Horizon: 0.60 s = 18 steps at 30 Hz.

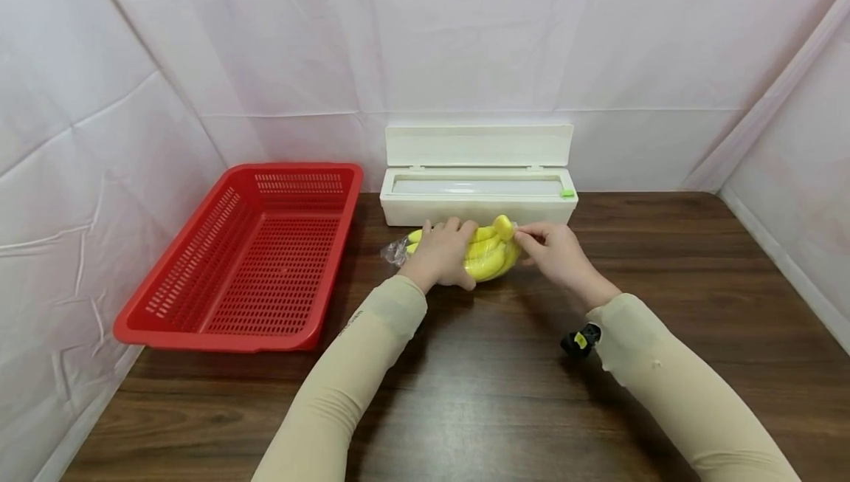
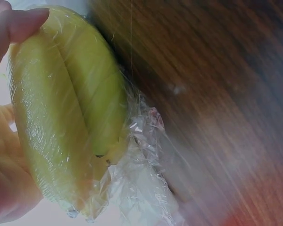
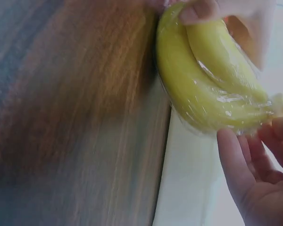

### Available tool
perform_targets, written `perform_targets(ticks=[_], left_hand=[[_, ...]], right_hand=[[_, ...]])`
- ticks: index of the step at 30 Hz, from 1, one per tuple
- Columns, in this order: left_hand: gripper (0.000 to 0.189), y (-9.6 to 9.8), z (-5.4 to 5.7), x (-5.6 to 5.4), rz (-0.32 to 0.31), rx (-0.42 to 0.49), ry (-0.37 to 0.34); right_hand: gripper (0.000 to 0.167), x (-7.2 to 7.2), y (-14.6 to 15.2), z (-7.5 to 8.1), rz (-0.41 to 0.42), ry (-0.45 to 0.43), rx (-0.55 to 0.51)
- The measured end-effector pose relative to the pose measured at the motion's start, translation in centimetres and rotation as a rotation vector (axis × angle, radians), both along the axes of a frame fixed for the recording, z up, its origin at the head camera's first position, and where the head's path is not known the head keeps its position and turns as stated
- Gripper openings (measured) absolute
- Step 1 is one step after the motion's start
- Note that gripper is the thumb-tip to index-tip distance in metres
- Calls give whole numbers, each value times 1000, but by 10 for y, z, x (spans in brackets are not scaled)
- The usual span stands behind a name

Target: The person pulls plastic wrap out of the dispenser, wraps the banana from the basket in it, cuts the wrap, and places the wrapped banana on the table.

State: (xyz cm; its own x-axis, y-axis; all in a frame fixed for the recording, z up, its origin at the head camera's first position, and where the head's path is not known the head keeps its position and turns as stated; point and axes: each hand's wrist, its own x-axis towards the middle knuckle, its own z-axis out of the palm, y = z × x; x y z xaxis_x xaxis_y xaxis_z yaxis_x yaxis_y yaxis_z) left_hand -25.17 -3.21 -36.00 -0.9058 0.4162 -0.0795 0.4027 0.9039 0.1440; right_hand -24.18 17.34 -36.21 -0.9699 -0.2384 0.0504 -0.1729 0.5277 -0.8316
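Observation:
A bunch of yellow bananas (image 1: 488, 262), wrapped in clear cling film (image 1: 396, 252), lies on the table in front of a white box. My left hand (image 1: 438, 252) grips the bunch from above, its thumb on the near side and fingers over the far side. Loose crumpled film sticks out at the tips on the left, as the left wrist view shows on the bananas (image 2: 80, 103). At the stem end, my right hand (image 1: 558, 252) pinches the film between thumb and forefinger. The right wrist view has those fingertips beside the wrapped stem of the bananas (image 3: 198, 94).
Behind the bananas stands the white cling film dispenser (image 1: 478, 210), its lid (image 1: 478, 146) raised and a green slider (image 1: 567, 193) on its right end. A red plastic basket (image 1: 307, 338) stands to the left. White cloth (image 1: 465, 46) hangs behind the brown wooden table (image 1: 491, 401).

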Motion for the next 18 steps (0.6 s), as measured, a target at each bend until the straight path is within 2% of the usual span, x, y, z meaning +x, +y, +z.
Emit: perform_targets(ticks=[5, 11, 18], left_hand=[[93, 0, -1, 0, -3, -6, 9], [93, 0, -3, 0, -4, 3, 7], [93, -1, -2, 0, -7, -1, 13]], right_hand=[[44, -5, 2, 1, 2, -47, -29], [39, -8, 0, -2, -14, -44, -57], [27, -7, -4, -8, -37, 88, 7]])
